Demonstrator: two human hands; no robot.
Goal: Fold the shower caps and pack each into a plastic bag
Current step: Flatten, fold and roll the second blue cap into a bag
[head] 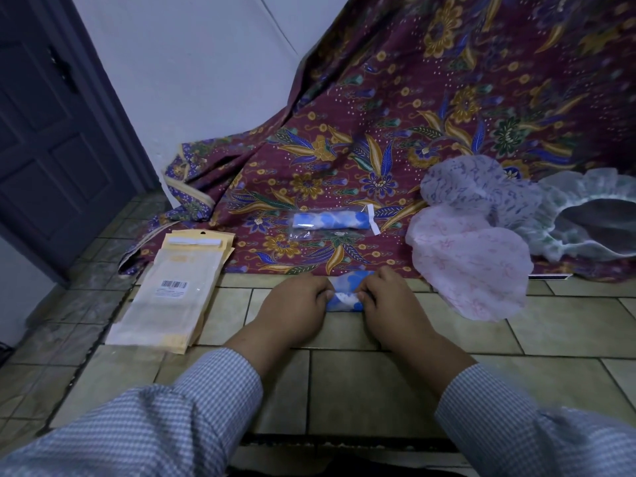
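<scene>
At the far left a stack of empty plastic bags [175, 290] lies on the tiled floor [378, 390], its long side running away from the person and its hanging-hole end farthest off. To its right, the left hand [296, 309] rests knuckles-up on the tiles, fingers curled down and pinching the left end of a blue shower cap [347, 294] that is already gathered into a short, tight bundle. The bundle sits between the two hands at the near edge of the patterned cloth [447, 115], and its long axis runs left to right, across the person's body, with one end tucked under each hand. The right hand [390, 304] mirrors the left, fingers bent and clamped on the right end, so neither hand is nearer than the other; only the middle of the bundle shows. Straight beyond it on the cloth lies a packed bag [332, 222] holding another blue cap, also lying crosswise, its sealing flap at the right end. Judging by this, the fold is nearly done, and the bags lie on the left hand's side. Farther right, a pink cap [471, 263], a lilac cap [461, 184] and a white frilled cap [585, 215] lie open and unfolded.
</scene>
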